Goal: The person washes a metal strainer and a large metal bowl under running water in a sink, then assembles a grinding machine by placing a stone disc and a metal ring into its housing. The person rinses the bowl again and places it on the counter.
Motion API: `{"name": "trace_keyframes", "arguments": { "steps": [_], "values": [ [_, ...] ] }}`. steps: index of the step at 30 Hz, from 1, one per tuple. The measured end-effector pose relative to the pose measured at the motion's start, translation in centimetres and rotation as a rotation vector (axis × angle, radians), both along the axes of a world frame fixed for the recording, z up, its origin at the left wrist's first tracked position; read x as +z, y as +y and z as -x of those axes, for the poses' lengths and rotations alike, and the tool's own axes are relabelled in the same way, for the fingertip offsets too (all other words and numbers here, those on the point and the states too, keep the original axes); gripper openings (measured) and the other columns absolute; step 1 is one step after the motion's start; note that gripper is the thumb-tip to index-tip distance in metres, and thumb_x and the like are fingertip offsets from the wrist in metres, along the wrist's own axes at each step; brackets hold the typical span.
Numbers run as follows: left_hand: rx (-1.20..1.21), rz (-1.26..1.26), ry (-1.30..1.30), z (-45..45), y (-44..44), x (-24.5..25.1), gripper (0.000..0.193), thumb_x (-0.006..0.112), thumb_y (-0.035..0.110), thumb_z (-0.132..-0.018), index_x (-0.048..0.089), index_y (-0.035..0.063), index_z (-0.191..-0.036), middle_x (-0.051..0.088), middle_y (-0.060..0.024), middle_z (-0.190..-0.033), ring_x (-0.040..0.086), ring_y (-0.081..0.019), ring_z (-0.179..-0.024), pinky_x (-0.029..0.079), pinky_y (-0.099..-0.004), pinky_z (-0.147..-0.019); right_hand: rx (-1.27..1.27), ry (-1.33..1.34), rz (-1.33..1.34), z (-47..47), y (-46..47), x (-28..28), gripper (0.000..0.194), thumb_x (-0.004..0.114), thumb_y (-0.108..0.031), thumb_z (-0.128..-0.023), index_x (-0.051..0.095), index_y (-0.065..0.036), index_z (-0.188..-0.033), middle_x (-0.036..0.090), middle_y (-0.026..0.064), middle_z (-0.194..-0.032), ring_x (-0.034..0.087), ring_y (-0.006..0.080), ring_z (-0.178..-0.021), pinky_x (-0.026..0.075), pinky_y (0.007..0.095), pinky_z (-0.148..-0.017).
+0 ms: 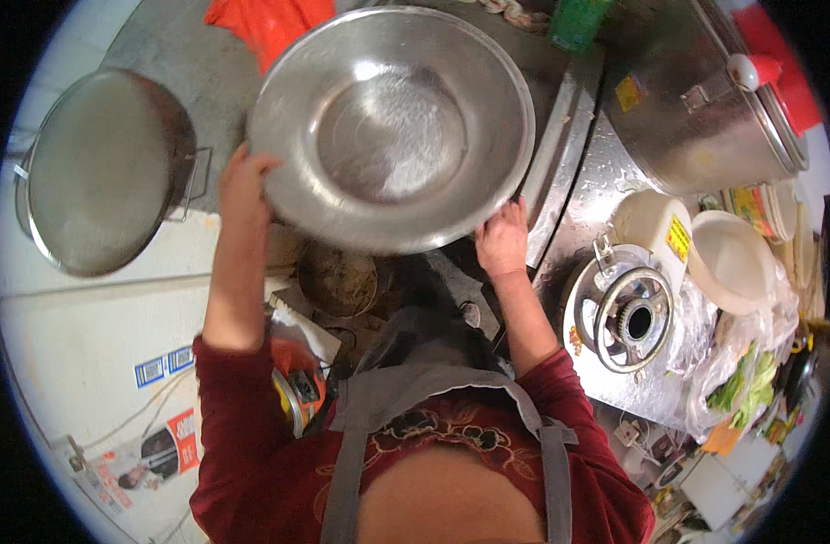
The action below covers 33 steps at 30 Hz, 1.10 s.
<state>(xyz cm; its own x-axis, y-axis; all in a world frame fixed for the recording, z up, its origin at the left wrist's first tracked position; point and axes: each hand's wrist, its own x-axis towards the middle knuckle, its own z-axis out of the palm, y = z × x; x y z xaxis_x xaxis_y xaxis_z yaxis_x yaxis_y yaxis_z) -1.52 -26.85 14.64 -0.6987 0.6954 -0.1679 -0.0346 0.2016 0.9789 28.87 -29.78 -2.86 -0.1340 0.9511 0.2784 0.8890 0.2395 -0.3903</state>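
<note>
A wide stainless steel basin point(285, 115) is held up in front of me, tilted so that its inside faces my view. My left hand point(243, 173) grips its rim at the left, with the thumb over the edge. On the near right side, my right hand point(504, 238) holds the same rim, its fingers partly hidden behind the metal. The basin's flat bottom has a whitish, wet-looking sheen, and no separate item shows inside. Below the basin, a brown-stained round vessel point(338, 277) is partly visible near the floor.
A large round metal pan point(102, 173) with side handles sits at left by a white appliance point(115, 326). On the steel counter point(636, 387) at right are a machine with a handwheel point(634, 319), a white plastic bowl point(731, 262), bagged leafy greens point(744, 391) and a large metal pot point(687, 115).
</note>
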Motion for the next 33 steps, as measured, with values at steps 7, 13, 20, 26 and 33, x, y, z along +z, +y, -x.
{"name": "trace_keyframes", "arguments": {
  "steps": [7,13,20,26,33],
  "values": [
    [-0.459,-0.016,0.706,-8.2,16.3,-7.7,0.016,0.057,0.005,-0.062,0.061,0.0016,-0.077,0.063,-0.0140,-0.072,0.060,-0.0269,-0.065,0.044,-0.0343,-0.063,-0.038,0.104,0.028,0.2,0.2,0.6,0.032,0.056,-0.029,-0.083,0.057,0.001,-0.096,0.058,0.0165,-0.090,0.052,0.0326,-0.094,0.029,0.0459,-0.103],
    [-0.533,-0.117,0.790,-10.7,20.5,-14.9,0.006,0.052,0.004,-0.062,0.051,0.0015,-0.067,0.053,-0.0219,-0.068,0.051,-0.0413,-0.064,0.040,-0.0435,-0.060,-0.071,0.138,0.033,0.4,0.6,0.9,0.032,0.059,-0.029,-0.081,0.057,0.000,-0.095,0.059,0.0157,-0.090,0.053,0.0321,-0.095,0.030,0.0458,-0.102],
    [-0.499,-0.065,0.121,-2.6,18.1,-11.6,0.016,0.051,-0.006,-0.056,0.055,0.0032,-0.069,0.055,-0.0020,-0.067,0.052,-0.0164,-0.060,0.043,-0.0269,-0.058,-0.096,0.137,0.043,0.6,0.7,1.3,0.030,0.060,-0.027,-0.080,0.058,0.000,-0.094,0.058,0.0156,-0.089,0.053,0.0322,-0.093,0.031,0.0457,-0.102],
    [-0.327,-0.191,-0.554,1.9,19.3,-13.4,0.037,0.052,-0.005,-0.057,0.059,0.0016,-0.092,0.060,-0.0101,-0.087,0.058,-0.0257,-0.076,0.049,-0.0375,-0.072,-0.101,0.101,0.011,1.1,0.9,1.4,0.026,0.058,-0.027,-0.081,0.056,-0.001,-0.083,0.056,0.0156,-0.081,0.052,0.0323,-0.087,0.031,0.0465,-0.101],
    [-0.290,0.093,-0.944,-6.4,21.4,-19.3,0.019,0.061,0.006,-0.069,0.058,0.0034,-0.087,0.058,-0.0102,-0.085,0.055,-0.0258,-0.077,0.046,-0.0357,-0.071,-0.091,0.082,0.033,1.2,1.0,1.3,0.029,0.057,-0.028,-0.081,0.057,0.000,-0.088,0.056,0.0146,-0.082,0.052,0.0325,-0.088,0.031,0.0471,-0.102]
  ]
}}
